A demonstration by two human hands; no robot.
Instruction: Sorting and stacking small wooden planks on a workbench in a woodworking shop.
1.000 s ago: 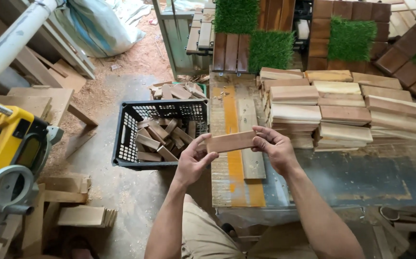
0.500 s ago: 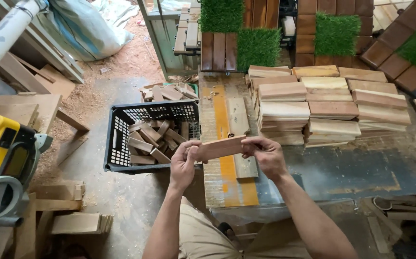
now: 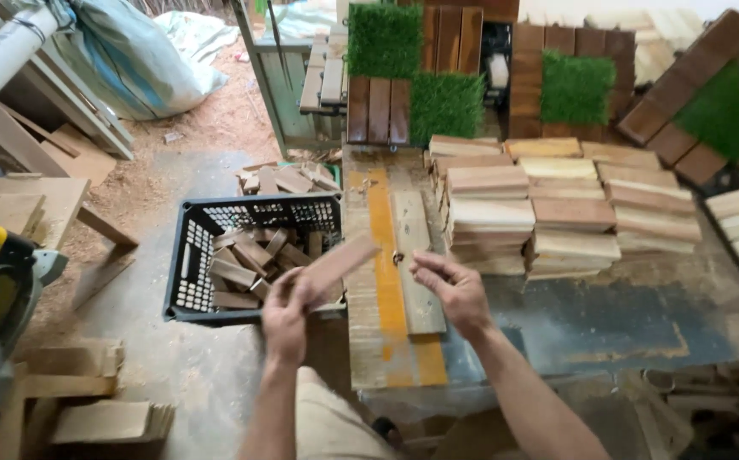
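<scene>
A short wooden slat (image 3: 335, 262) is grasped in the left hand (image 3: 286, 308) over the black crate (image 3: 184, 281) of offcuts. The right hand (image 3: 448, 288) is released, empty, at 3 o'clock. Many stacked slats (image 3: 557, 213) are left on the desk (image 3: 642, 315).

A single camera, worn on the person's head, looks steeply down and forward over the forearms. The workbench (image 3: 642, 315) fills the centre and right of the frame at close range, the black crate (image 3: 191, 255) sits left of centre, and the floor (image 3: 165, 366) spreads across the lower left. Farther things crowd the top edge.
</scene>
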